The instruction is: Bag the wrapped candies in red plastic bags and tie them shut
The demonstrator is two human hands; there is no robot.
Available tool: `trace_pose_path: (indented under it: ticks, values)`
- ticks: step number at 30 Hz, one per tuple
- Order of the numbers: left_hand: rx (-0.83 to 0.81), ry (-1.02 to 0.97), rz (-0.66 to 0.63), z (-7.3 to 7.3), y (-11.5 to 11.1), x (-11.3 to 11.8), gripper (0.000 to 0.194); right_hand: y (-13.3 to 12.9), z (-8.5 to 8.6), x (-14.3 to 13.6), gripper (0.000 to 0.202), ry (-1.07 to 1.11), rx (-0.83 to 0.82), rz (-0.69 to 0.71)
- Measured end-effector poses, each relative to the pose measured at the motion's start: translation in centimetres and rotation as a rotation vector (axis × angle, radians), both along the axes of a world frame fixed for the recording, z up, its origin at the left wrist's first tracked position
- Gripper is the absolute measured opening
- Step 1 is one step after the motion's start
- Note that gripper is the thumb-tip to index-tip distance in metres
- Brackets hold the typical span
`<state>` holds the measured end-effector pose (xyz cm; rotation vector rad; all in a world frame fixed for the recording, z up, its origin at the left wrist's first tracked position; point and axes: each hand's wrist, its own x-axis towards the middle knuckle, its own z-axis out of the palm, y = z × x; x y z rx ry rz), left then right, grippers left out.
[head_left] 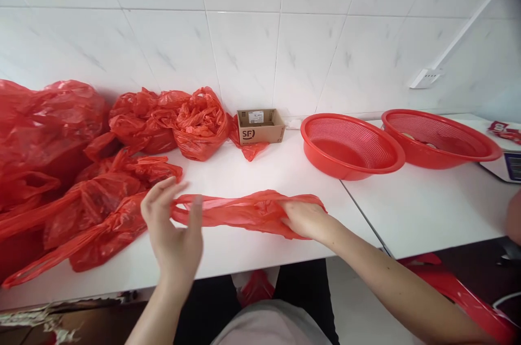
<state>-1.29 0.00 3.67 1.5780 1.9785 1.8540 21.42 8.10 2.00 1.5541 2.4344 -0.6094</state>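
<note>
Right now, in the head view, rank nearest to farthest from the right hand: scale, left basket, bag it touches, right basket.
1. Bag: touching the right hand.
2. Left basket: ahead, rightward.
3. Right basket: farther right.
4. Scale: at the right edge.

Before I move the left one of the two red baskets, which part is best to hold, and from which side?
I would grip the left red basket by its rim, at the front-left, coming from the near side with fingers under the lip. The rim sticks outward, so it should give a good hold. On its right, the other red basket is close, leaving less finger room.
</note>
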Motion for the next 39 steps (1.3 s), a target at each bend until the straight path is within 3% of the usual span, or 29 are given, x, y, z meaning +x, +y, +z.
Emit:
trace_pose_path:
  ticks: [2,5,8,10,13,15,17,21,24,27,30,34,39]
  values:
    - [0.033,0.421,-0.086,-0.3,-0.6,2.5,0.013,-0.1,0.0,-0.9,0.034,-0.027,-0.021,0.026]
    - [-0.2,0.783,-0.281,-3.1,0.6,5.1,0.016,-0.5,-0.3,-1.8,0.033,-0.033,-0.033,0.058]
    - [-0.553,0.884,-0.275,-6.4,3.8,4.2,0.022,-1.0,-0.7,-1.3,0.037,-0.049,-0.039,0.134]
    - [-0.678,0.889,-0.223,-7.4,5.7,2.0,0.03,-0.8,-0.8,0.0,0.039,-0.081,-0.053,0.173]
    - [-0.737,0.859,-0.173,-6.9,7.1,-1.4,0.042,0.4,-0.8,2.7,0.03,-0.061,-0.08,0.162]
    - [-0.763,0.85,-0.208,-5.9,7.0,-2.4,0.048,1.3,-0.5,4.1,0.027,-0.001,-0.133,0.165]
    - [-0.785,0.837,-0.273,-5.1,6.5,-2.4,0.052,1.8,-0.1,4.6,0.026,0.1,-0.136,0.197]
    - [-0.841,0.752,-0.366,-4.3,5.7,-1.0,0.057,1.6,-0.1,3.2,0.036,0.362,0.113,0.262]
    - [-0.873,0.693,-0.414,-4.3,5.4,-0.7,0.058,2.2,-1.3,2.2,0.04,0.3,0.204,0.354]
    - [-0.902,0.645,-0.457,-4.7,5.1,-1.1,0.061,4.1,-3.0,2.7,0.068,0.102,0.184,0.293]
    - [-0.925,0.601,-0.489,-5.0,4.6,-1.7,0.066,5.4,-3.5,4.0,0.097,0.066,0.002,0.206]
    - [-0.918,0.531,-0.476,-4.9,3.9,-2.1,0.073,3.9,-1.2,4.7,0.085,0.226,-0.108,0.168]
    - [-0.82,0.302,-0.505,-5.5,2.7,-2.4,0.057,1.1,2.9,6.6,0.048,0.78,-0.121,0.115]
